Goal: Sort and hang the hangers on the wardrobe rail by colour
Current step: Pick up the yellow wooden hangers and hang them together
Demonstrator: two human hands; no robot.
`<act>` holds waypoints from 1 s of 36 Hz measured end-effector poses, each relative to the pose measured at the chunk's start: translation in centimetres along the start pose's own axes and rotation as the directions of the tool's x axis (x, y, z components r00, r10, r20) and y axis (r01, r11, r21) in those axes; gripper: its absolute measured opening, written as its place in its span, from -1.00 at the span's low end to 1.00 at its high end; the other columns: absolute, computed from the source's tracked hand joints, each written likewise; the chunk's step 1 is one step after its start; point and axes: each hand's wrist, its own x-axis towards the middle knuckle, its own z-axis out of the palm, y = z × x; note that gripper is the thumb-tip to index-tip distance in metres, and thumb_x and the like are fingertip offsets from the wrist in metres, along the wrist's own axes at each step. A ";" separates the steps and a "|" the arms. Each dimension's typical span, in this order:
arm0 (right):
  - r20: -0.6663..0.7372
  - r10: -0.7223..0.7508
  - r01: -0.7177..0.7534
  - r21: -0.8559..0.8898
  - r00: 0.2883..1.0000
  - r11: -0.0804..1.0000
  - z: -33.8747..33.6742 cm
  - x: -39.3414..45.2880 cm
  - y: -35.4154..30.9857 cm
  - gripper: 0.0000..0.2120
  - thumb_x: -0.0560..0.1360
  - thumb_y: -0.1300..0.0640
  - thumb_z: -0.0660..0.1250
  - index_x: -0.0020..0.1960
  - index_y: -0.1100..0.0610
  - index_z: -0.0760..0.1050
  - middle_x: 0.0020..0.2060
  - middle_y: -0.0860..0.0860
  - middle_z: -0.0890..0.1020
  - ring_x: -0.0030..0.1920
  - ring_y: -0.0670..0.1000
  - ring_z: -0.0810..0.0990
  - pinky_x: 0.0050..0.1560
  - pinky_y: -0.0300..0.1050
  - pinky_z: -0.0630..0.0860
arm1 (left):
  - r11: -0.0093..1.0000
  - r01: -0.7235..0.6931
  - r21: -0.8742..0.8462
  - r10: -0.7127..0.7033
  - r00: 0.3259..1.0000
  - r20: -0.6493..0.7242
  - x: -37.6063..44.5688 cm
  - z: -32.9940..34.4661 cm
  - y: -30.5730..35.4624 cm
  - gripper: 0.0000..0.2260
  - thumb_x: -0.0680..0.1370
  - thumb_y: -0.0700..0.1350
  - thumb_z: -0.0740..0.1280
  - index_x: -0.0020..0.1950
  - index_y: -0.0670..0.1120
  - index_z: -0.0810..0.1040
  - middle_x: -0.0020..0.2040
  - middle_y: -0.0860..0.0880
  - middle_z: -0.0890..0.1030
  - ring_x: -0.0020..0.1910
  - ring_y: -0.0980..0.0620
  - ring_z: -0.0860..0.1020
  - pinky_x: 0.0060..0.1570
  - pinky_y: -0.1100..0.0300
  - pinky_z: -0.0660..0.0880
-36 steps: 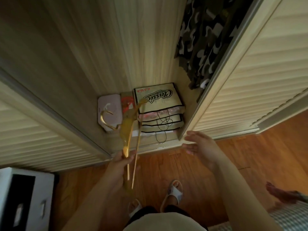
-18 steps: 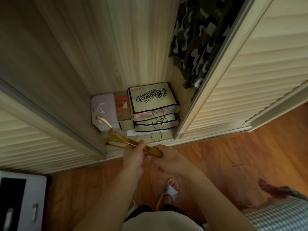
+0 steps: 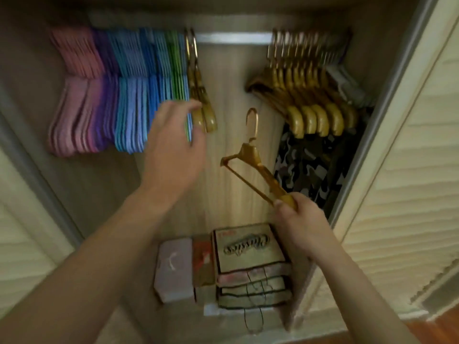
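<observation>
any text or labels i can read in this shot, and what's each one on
"Classics": best reading of the blurred script logo on the top bag of the stack on the wardrobe floor.
Small red print at that bag's top left corner: too blurred to read.
White mark on the pink box: a curved shape, not letters.
Red box beside it: print unreadable.
Hangers, rail, doors: no text visible.
</observation>
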 end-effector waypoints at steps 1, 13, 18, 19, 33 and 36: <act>-0.006 -0.019 0.019 0.010 1.000 1.000 -0.4 0.4 -1.0 -0.80 0.65 -0.04 0.24 -0.06 0.04 0.52 -0.31 -0.07 0.58 -0.43 -0.18 0.52 -0.41 -0.32 0.42 | 0.995 -0.066 0.069 0.070 0.995 -0.064 1.9 -0.9 -0.1 -0.64 0.58 -0.21 0.27 0.38 -0.13 0.50 0.31 -0.10 0.48 0.35 -0.03 0.43 0.36 0.30 0.27; -0.157 -0.170 0.166 -0.042 0.973 0.985 -1.8 9.4 -14.0 -0.83 0.65 -0.03 0.24 -0.06 -0.02 0.52 -0.23 -0.08 0.66 -0.24 -0.14 0.60 -0.35 -0.30 0.38 | 0.688 -0.213 0.694 0.219 0.972 0.082 19.4 -7.2 -0.8 -0.27 0.43 -0.04 0.39 0.58 -0.11 0.25 0.45 -0.26 0.35 0.42 -0.29 0.33 0.45 -0.16 0.24; -0.186 -0.155 0.152 -0.028 0.970 0.988 -0.8 12.4 -16.3 -0.75 0.66 -0.06 0.22 -0.16 -0.15 0.26 -0.17 -0.09 0.64 -0.27 -0.21 0.53 -0.40 -0.35 0.30 | 0.648 -0.204 0.734 0.225 0.972 0.072 19.1 -5.9 -1.4 -0.21 0.38 0.12 0.33 0.56 -0.08 0.20 0.35 -0.16 0.42 0.36 -0.21 0.37 0.49 -0.16 0.20; -0.198 -0.158 0.154 -0.033 0.967 0.987 -0.4 13.4 -16.4 -0.79 0.66 -0.08 0.22 -0.14 -0.16 0.28 -0.17 -0.10 0.64 -0.24 -0.19 0.55 -0.36 -0.32 0.35 | 0.658 -0.205 0.725 0.234 0.970 0.062 19.4 -5.9 -1.4 -0.22 0.37 0.14 0.30 0.55 -0.08 0.22 0.34 -0.16 0.43 0.34 -0.21 0.38 0.48 -0.16 0.20; -0.119 -0.227 0.211 -0.132 0.967 0.969 3.3 17.9 -17.1 -0.86 0.67 -0.11 0.16 -0.02 -0.10 0.36 -0.18 -0.08 0.61 -0.26 -0.17 0.56 -0.41 -0.30 0.38 | 0.696 -0.277 0.663 0.256 0.958 0.132 20.7 -6.9 -2.1 -0.18 0.44 0.18 0.30 0.60 0.00 0.01 0.44 -0.09 0.28 0.48 -0.15 0.21 0.56 -0.13 0.03; -0.080 -0.217 0.202 -0.163 0.973 0.966 4.2 18.5 -16.7 -0.79 0.67 -0.15 0.15 0.01 -0.04 0.42 -0.19 -0.05 0.62 -0.24 -0.10 0.61 -0.36 -0.21 0.49 | 0.704 -0.282 0.651 0.259 0.956 0.135 20.6 -6.7 -2.2 -0.18 0.43 0.18 0.30 0.59 0.00 0.02 0.44 -0.09 0.28 0.47 -0.16 0.21 0.55 -0.13 0.03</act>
